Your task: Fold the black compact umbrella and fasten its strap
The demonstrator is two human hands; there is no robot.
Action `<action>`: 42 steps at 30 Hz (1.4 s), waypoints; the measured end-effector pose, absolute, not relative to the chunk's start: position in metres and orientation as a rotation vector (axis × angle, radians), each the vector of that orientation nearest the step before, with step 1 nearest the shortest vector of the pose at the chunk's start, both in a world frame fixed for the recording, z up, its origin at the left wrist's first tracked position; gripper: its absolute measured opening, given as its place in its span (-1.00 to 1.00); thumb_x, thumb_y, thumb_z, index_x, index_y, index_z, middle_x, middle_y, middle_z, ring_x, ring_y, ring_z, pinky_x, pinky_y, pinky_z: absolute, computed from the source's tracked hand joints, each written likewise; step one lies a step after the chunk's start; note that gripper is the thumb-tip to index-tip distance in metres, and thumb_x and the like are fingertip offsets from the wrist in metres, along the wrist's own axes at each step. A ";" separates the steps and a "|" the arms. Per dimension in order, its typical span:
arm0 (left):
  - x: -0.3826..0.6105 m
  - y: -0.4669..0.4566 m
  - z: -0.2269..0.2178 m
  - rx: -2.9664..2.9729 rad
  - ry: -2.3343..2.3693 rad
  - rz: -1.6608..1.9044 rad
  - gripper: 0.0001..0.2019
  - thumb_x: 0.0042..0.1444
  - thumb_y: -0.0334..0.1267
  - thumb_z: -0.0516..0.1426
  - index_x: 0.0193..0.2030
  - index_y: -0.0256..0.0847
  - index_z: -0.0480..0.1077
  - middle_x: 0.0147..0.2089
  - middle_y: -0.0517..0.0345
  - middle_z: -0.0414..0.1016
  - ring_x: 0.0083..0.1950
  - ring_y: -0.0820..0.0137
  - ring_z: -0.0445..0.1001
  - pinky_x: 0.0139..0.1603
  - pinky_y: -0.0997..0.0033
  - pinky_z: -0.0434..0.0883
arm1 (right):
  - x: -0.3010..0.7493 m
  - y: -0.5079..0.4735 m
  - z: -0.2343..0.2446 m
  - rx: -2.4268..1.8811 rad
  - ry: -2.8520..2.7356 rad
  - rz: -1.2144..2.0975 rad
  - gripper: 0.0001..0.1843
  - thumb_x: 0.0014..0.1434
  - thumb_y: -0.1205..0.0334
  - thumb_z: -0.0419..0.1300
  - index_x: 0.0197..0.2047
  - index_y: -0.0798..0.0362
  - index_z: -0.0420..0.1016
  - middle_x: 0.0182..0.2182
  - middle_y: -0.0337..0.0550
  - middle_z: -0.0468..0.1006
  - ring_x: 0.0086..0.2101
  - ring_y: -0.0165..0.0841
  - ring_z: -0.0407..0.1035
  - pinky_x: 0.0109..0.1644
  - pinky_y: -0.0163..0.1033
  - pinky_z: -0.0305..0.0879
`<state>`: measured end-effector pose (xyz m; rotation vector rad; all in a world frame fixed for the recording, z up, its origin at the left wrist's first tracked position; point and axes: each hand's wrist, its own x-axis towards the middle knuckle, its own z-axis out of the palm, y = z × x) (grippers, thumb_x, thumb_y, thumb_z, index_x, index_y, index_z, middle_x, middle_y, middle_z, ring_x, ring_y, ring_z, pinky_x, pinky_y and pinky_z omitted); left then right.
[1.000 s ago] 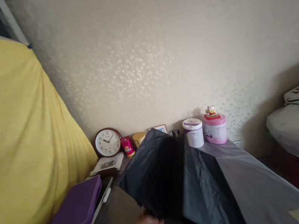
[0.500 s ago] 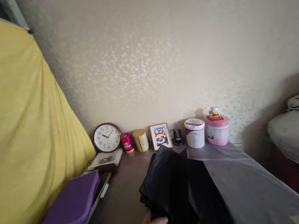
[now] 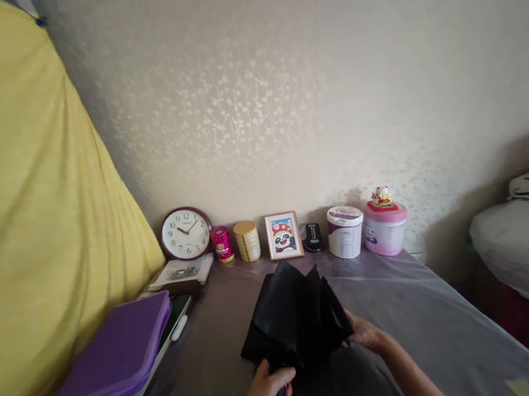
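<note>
A black folding umbrella [image 3: 294,314] is held above the near middle of the table, its canopy collapsed into loose, overlapping folds. My left hand [image 3: 270,389] is wrapped round its dark handle, thumb on top, with the handle's end pointing down toward me. On the right, my right hand [image 3: 365,331] pinches the edge of the canopy fabric. Its fingertips are partly hidden behind the folds.
A purple zip folder [image 3: 112,352] lies at the left by a yellow curtain [image 3: 36,229]. Along the wall stand a clock [image 3: 186,233], two small cans, a panda picture frame [image 3: 283,235], a black device, a white-purple tub [image 3: 346,231] and a pink tub [image 3: 385,228] bearing a figurine.
My right hand has come up from the bottom edge to the canopy's right side. The fabric flap that spread out at the right is now gathered in. The view has shifted slightly.
</note>
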<state>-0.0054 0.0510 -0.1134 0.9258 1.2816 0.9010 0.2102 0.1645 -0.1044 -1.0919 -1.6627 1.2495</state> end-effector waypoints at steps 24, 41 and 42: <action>-0.002 0.041 -0.103 1.272 1.682 0.684 -0.22 0.01 -0.08 0.04 0.29 -0.30 -0.26 -0.61 0.31 0.30 -0.77 0.54 0.21 -0.72 0.59 0.12 | 0.314 0.133 -0.103 -1.453 -1.797 0.878 -0.81 -0.15 0.16 0.17 -0.41 -0.01 0.51 -0.42 -0.21 0.55 -0.36 -0.26 0.39 -0.23 -0.23 0.27; 0.008 0.030 -0.119 1.374 1.576 0.712 -0.33 0.04 -0.07 -0.02 0.27 -0.21 -0.13 -0.33 0.03 0.49 -0.52 0.38 0.44 -0.49 0.45 0.30 | 0.331 0.114 -0.117 -1.554 -1.946 0.517 -0.73 -0.03 0.18 0.01 -0.31 -0.05 0.49 -0.28 -0.16 0.51 -0.25 -0.27 0.39 -0.13 -0.21 0.27; 0.008 0.030 -0.119 1.300 1.539 0.677 -0.31 0.06 -0.06 -0.05 0.29 -0.20 -0.23 -0.37 0.06 0.49 -0.60 0.40 0.41 -0.58 0.47 0.27 | 0.332 0.114 -0.118 -1.569 -1.925 0.497 -0.73 -0.01 0.16 0.00 -0.32 -0.05 0.49 -0.29 -0.15 0.51 -0.26 -0.27 0.40 -0.14 -0.21 0.28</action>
